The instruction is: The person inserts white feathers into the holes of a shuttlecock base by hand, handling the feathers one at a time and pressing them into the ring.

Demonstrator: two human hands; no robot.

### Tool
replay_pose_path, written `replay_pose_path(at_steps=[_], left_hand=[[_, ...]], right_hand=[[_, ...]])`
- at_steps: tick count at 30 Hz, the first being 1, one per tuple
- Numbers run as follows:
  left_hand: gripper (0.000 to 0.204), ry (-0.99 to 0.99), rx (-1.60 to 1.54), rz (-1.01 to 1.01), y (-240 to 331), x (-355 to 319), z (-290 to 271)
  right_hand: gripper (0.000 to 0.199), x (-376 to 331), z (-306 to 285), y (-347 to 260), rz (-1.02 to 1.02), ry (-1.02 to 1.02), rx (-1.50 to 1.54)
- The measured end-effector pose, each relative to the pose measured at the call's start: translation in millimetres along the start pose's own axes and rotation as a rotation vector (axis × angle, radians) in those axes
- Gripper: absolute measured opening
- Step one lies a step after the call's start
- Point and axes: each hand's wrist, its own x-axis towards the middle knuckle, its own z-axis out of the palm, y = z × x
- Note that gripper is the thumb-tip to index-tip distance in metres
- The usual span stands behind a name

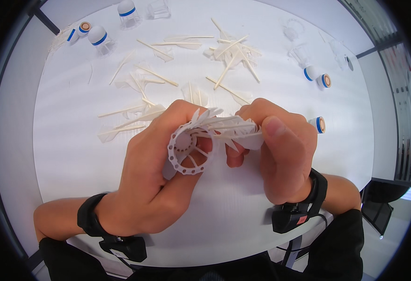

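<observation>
My left hand [151,173] is closed around a white skeletal shuttlecock skirt [171,157], its ring full of small holes facing up at me. Ribs run down inside it to a narrower round end. White feathers [224,122] fan out from the ring's upper right side, between the two hands. My right hand [287,145] pinches the ends of these feathers between thumb and fingers. How many feathers are fixed to the skirt, and how many are only held, cannot be told.
Loose white feathers lie in a pile [236,51] beyond my hands and in another group [137,114] at left. Blue-banded shuttlecock heads [310,73] stand at right, with similar ones [97,36] on clear skirts at far left. Clear plastic skirts [300,56] lie at far right.
</observation>
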Motion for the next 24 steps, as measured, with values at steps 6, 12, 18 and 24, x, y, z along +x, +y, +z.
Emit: replay_pose_path(at_steps=[6, 12, 18, 24], left_hand=[[0.049, 0.034, -0.037, -0.003, -1.2, -0.6, 3.0], [0.029, 0.030, -0.077, -0.108, 4.6, -1.6, 1.6], [0.028, -0.002, -0.090, -0.102, 9.3, 0.6, -0.2], [0.027, 0.021, -0.061, -0.125, 8.6, -1.7, 0.3]], right_hand=[[0.053, 1.9, -3.6, 2.9, -0.038, -0.084, 0.004], [0.051, 2.2, -4.2, 7.7, -0.050, -0.125, 0.066], [0.049, 3.1, -4.5, 6.5, -0.066, -0.144, 0.049], [0.024, 2.7, 6.9, 13.1, -0.098, -0.012, 0.237]])
